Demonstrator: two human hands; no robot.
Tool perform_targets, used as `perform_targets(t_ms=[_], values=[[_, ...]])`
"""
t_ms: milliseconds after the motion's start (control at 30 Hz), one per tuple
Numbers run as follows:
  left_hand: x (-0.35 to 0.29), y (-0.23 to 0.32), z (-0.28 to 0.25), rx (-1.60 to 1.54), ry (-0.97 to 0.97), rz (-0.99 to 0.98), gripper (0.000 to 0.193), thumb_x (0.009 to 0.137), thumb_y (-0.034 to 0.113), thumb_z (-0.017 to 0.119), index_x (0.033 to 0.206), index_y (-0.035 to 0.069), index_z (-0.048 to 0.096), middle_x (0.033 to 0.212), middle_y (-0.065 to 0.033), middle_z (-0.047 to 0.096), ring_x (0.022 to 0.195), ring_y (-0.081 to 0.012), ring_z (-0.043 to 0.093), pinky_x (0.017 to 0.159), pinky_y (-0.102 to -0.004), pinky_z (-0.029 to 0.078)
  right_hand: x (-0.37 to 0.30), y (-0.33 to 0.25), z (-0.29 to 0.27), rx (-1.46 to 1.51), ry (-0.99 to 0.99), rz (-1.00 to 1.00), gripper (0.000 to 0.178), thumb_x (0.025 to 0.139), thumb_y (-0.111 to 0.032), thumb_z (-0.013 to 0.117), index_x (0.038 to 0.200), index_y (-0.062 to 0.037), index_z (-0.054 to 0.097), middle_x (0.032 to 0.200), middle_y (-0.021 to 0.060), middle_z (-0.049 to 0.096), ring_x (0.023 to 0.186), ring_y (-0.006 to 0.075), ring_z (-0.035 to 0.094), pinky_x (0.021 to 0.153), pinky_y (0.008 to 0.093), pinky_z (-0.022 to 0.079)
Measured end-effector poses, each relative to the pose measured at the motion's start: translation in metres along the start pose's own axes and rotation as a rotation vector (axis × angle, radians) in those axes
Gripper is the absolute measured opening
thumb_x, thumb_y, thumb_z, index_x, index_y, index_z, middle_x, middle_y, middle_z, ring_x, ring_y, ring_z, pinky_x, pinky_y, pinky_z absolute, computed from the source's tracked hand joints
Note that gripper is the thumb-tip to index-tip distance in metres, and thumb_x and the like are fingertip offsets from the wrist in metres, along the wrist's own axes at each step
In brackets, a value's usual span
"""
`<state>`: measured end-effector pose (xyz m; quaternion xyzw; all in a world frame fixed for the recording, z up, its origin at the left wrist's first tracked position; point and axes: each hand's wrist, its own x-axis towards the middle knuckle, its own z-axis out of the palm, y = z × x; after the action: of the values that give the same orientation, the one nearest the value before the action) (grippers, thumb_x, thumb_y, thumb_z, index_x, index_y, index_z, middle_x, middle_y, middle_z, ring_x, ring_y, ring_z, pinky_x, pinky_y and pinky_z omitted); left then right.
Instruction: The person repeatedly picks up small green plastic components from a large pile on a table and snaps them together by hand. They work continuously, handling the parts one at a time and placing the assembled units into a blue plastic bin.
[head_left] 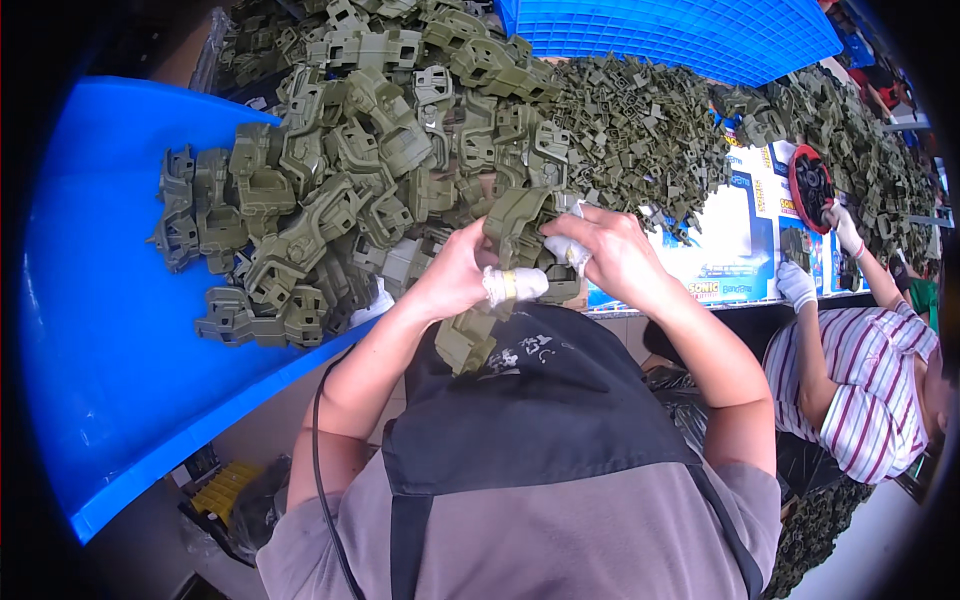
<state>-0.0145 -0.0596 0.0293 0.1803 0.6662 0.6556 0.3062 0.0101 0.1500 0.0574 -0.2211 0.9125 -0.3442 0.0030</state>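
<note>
An olive-green molded plastic body piece (515, 215) is held up between my two hands at the table's front edge. My left hand (462, 272) closes on its left side, with white wrapping around a finger. From the right, my right hand (612, 250) grips the same piece, also with white wrapping on its fingers. Another olive plastic piece (466, 342) is below my left hand, against the black apron (540, 400); what supports it is hidden. A large heap of similar body pieces (370, 150) lies just beyond my hands.
Small olive parts (640, 130) are piled to the right of the heap. A blue sheet-like tray (100, 300) spans the left; a blue crate (670, 30) stands behind. At right, a co-worker in a striped shirt (860, 390) and white gloves handles a red-rimmed round item (808, 190).
</note>
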Motion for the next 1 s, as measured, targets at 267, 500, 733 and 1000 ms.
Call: perform_targets(t_ms=[267,500,733,1000], values=[[0.008,0.0,0.01,0.031,0.016,-0.032,0.058,0.067,0.008,0.076,0.116,0.001,0.046,0.103,-0.0049,0.059,0.087,-0.0104,0.058,0.076,-0.0266,0.049,-0.001,0.029,0.013,0.127,0.054,-0.037,0.015,0.076,-0.008,0.062,0.09,-0.0043,0.064,0.08,0.0144,0.062,0.075,0.0309,0.061,0.066,0.0356,0.048],[0.013,0.004,0.013,-0.14,0.129,-0.06,0.051,0.074,0.007,0.068,0.119,0.002,0.044,0.108,-0.0076,0.057,0.091,-0.0153,0.058,0.078,-0.027,0.048,-0.014,0.036,-0.023,0.74,-0.155,0.218,0.038,0.085,-0.017,0.055,0.122,-0.0086,0.052,0.11,0.0096,0.06,0.092,0.0169,0.061,0.079,0.0299,0.048],[0.002,-0.016,0.01,-0.658,0.45,-0.29,0.044,0.084,0.036,0.058,0.112,0.004,0.053,0.094,-0.0065,0.062,0.076,-0.0126,0.062,0.064,-0.0258,0.052,-0.138,0.14,0.118,-0.356,0.476,0.829,0.024,0.075,0.0,0.054,0.098,-0.0072,0.051,0.089,0.0156,0.055,0.081,0.0365,0.055,0.071,0.0434,0.044],[-0.022,-0.019,0.012,-0.776,0.349,-0.531,0.051,0.082,0.049,0.054,0.103,0.003,0.058,0.088,-0.0086,0.064,0.074,-0.0165,0.063,0.065,-0.027,0.051,-0.091,0.041,0.03,0.229,0.277,0.667,0.019,0.081,-0.01,0.061,0.099,-0.0068,0.056,0.083,0.0104,0.064,0.073,0.0194,0.062,0.063,0.0304,0.048]])
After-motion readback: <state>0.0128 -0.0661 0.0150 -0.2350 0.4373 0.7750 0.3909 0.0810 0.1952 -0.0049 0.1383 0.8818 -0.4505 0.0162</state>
